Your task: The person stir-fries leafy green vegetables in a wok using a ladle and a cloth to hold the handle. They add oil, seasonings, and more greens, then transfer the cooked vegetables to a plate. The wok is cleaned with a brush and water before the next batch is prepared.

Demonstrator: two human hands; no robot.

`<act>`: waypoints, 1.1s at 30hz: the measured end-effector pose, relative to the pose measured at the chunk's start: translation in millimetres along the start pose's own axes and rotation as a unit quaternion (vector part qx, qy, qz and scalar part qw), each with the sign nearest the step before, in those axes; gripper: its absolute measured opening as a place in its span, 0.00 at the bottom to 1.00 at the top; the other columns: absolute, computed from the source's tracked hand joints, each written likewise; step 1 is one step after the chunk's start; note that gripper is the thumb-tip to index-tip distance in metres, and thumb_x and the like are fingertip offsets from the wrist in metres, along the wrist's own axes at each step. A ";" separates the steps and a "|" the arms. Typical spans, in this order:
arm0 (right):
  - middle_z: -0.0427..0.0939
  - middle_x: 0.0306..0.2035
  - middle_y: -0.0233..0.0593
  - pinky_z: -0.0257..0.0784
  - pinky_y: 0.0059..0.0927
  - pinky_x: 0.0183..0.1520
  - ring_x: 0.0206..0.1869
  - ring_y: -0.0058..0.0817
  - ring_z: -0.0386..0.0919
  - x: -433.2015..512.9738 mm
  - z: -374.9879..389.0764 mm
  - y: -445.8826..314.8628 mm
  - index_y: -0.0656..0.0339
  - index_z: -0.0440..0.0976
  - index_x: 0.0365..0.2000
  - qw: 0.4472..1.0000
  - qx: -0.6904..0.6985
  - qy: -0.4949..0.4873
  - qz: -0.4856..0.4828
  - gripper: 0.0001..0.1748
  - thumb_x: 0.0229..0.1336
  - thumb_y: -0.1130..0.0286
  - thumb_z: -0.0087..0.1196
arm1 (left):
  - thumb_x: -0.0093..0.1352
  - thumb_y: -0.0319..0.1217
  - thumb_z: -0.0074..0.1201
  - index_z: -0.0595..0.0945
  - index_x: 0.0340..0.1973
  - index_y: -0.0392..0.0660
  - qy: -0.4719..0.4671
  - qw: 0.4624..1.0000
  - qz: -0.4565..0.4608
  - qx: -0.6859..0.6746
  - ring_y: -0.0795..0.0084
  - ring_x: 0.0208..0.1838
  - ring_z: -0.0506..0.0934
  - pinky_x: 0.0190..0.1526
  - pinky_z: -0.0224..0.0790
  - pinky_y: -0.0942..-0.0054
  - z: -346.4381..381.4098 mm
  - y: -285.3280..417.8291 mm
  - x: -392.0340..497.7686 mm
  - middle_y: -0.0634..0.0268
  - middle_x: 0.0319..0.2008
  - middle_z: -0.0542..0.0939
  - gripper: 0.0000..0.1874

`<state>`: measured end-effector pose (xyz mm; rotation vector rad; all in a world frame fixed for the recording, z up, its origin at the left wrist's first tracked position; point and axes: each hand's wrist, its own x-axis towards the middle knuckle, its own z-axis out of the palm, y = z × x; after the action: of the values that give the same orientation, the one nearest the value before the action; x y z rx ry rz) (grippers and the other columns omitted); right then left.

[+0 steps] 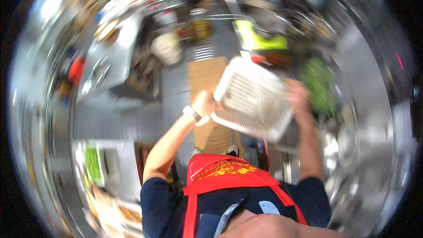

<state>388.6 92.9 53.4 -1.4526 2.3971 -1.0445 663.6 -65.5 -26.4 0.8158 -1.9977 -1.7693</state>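
Observation:
A white perforated plastic basket is held in front of my body, tilted and blurred by motion. My left hand grips its left edge; a watch with a metallic look sits on that wrist. On the opposite side my right hand holds the right rim, its fingers smeared by the blur. I make out nothing inside the basket. Beyond its far edge lies something bright yellow-green. Leafy green vegetables are just to the right of my right hand.
Flattened cardboard covers the floor by my shoes. A steel table stands at left, a white bucket beyond it. At lower left, a white tray holds something green. Steel counter surfaces run along the right.

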 end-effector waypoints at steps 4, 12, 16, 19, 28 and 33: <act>0.81 0.35 0.47 0.73 0.37 0.39 0.37 0.36 0.79 34.0 -144.7 224.8 0.64 0.77 0.43 0.906 -0.418 0.033 0.050 0.20 0.64 0.60 0.43 | 0.56 0.22 0.55 0.79 0.49 0.36 0.086 0.982 -0.143 -0.083 0.65 0.41 0.82 0.45 0.76 0.71 -56.9 -110.4 -100.0 0.51 0.44 0.81 0.23; 0.76 0.35 0.33 0.68 0.18 0.33 0.32 0.16 0.72 37.4 307.5 -73.3 0.69 0.68 0.54 0.917 0.100 -0.377 0.084 0.22 0.62 0.68 0.50 | 0.56 0.21 0.53 0.78 0.48 0.34 0.555 0.741 -0.216 -0.312 0.70 0.41 0.80 0.43 0.74 0.73 -87.8 -229.0 -352.8 0.54 0.41 0.82 0.21; 0.76 0.32 0.34 0.69 0.20 0.31 0.28 0.18 0.72 -56.5 515.8 -249.2 0.69 0.69 0.52 0.752 0.229 -0.614 0.074 0.20 0.64 0.67 0.48 | 0.58 0.20 0.51 0.77 0.46 0.33 0.733 0.579 -0.223 -0.278 0.72 0.38 0.79 0.42 0.72 0.74 -82.4 -214.3 -424.5 0.61 0.40 0.81 0.19; 0.76 0.27 0.32 0.68 0.23 0.27 0.26 0.19 0.72 -149.1 660.5 -367.2 0.67 0.74 0.46 0.696 0.211 -0.680 -0.095 0.16 0.65 0.66 0.46 | 0.58 0.20 0.52 0.77 0.46 0.32 0.825 0.451 -0.195 -0.278 0.71 0.39 0.79 0.42 0.72 0.74 -85.2 -200.5 -491.7 0.60 0.40 0.81 0.19; 0.69 0.46 0.54 0.78 0.53 0.34 0.39 0.46 0.73 -328.5 814.9 -566.0 0.71 0.66 0.50 0.649 0.266 -0.642 0.312 0.25 0.54 0.69 0.58 | 0.55 0.19 0.50 0.77 0.43 0.30 0.858 0.325 -0.292 -0.269 0.68 0.39 0.79 0.42 0.72 0.72 -68.0 -157.2 -568.8 0.57 0.39 0.81 0.19; 0.71 0.35 0.47 0.79 0.39 0.30 0.34 0.38 0.76 -267.0 825.0 -539.0 0.72 0.68 0.41 0.662 0.363 -0.590 0.286 0.16 0.50 0.81 0.53 | 0.56 0.18 0.51 0.76 0.45 0.30 0.839 0.358 -0.263 -0.315 0.70 0.39 0.79 0.43 0.73 0.73 -86.2 -162.5 -572.5 0.57 0.40 0.82 0.19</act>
<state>1293.6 -241.1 -281.0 -0.5798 1.0683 -0.4589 1189.0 215.6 -107.2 1.7696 0.3902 -0.5845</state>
